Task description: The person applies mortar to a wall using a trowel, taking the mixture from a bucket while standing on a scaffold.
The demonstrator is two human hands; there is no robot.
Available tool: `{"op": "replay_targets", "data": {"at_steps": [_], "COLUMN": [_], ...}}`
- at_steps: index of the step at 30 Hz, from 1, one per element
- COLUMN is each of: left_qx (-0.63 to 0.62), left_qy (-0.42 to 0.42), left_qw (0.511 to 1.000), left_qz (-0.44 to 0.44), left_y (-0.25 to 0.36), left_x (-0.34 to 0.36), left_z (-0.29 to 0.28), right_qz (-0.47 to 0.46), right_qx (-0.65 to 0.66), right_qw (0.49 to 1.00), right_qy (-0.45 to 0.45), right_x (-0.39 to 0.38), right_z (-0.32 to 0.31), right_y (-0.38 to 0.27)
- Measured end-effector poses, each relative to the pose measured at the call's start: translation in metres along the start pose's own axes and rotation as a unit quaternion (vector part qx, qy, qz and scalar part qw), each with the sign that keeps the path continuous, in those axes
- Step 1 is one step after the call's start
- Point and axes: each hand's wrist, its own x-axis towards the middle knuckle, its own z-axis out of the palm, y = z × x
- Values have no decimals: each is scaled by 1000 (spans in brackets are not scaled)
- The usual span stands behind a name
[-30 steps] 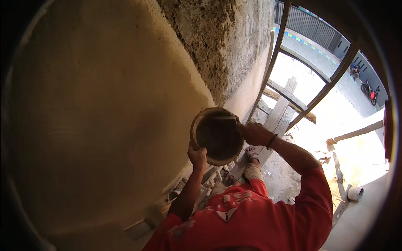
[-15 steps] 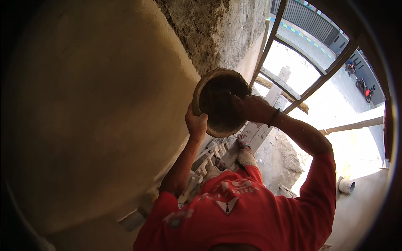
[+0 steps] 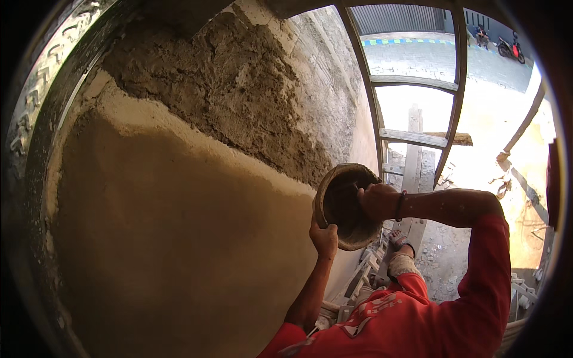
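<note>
A round, dark-hollowed bucket with a pale, crusted rim is tilted so its mouth faces me, close to the wall. My left hand grips its lower left rim, thumb on the near edge. Reaching over the right side of the mouth, my right hand has its fingers curled. A faint shape shows by its thumb, too dark to name. What the bucket holds is lost in shadow. Behind it, rough grey-brown mortar covers the upper wall above a smooth plastered area.
A wooden ladder-like frame stands to the right. Below me, planks run beside my foot. Rubble covers the ground there. Beyond, a pole leans in the sunlight, and a red and black motorcycle is parked far off.
My view has swung left and up, showing more rough wall; the bucket now appears lower and further right. Both hands stay at the bucket, the right one still over its mouth.
</note>
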Motion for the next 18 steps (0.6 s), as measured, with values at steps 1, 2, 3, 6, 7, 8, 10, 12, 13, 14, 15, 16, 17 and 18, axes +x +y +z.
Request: {"op": "replay_targets", "data": {"at_steps": [1,2,3,6,7,8,10,12,13,14,15,16,17,18], "left_qx": [10,24,34,5,25,46,28,41,34,25,4,-17,-39,-54], "left_qy": [-5,-17,-28,-78,-76,-73,-87,-113,-119,-129,-131,-133,-135,-136], "left_qw": [1000,1000,999,996,997,996,996,993,992,991,991,990,988,987], "left_qz": [9,11,6,-37,-8,22,23,18,-4,-24,-37,-50,-62,-63], "left_y": [0,-1,-9,9,11,13,22,33,35,38,38,38,36,34], "left_x": [1,7,12,29,32,35,38,42,44,45,48,49,47,46], "left_z": [9,13,17,27,31,35,44,52,54,55,52,49,48,49], "right_qz": [18,13,7,7,12,20,-19,3,70,143,151,161,173,180], "right_qx": [0,-16,-32,-12,1,36,42,260,313,360,411,461,509,535], "right_qw": [1000,998,991,972,968,966,927,872,846,815,790,761,730,721], "right_qy": [-11,-67,-132,-233,-250,-256,-371,-415,-426,-431,-430,-427,-422,-402], "right_x": [9,17,27,39,42,43,53,43,36,24,21,13,6,0], "right_z": [0,-1,-6,-9,-7,-2,-5,-2,-3,-10,-6,-1,5,9], "right_y": [5,9,11,32,44,57,86,126,130,131,131,131,130,126]}}
